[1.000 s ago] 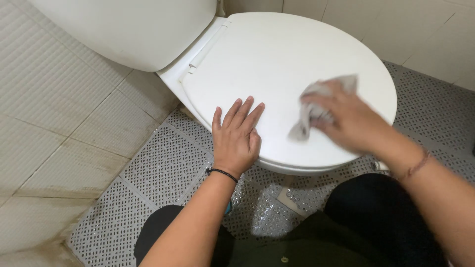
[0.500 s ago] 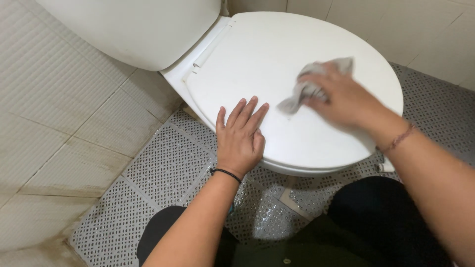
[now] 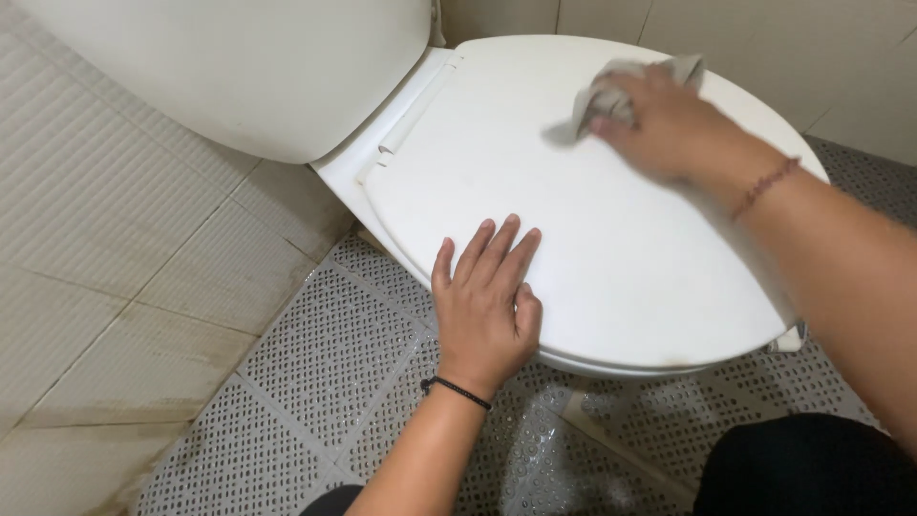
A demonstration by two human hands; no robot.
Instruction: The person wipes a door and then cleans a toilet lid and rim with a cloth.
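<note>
The toilet lid (image 3: 592, 239) at centre frame looks like smooth, faintly glossy white plastic. The grey rag (image 3: 611, 96) near the top is soft, crumpled cloth. The perforated floor mat (image 3: 325, 382) below appears rubbery plastic, wet and shiny. The wall tiles (image 3: 105, 220) at left are matt, finely ribbed.

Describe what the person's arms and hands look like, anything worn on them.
Both forearms are bare, with no sleeves or gloves in view. The left hand has a thin black cord band around its wrist. The right hand has a slim reddish beaded bracelet at its wrist. No rings show.
</note>
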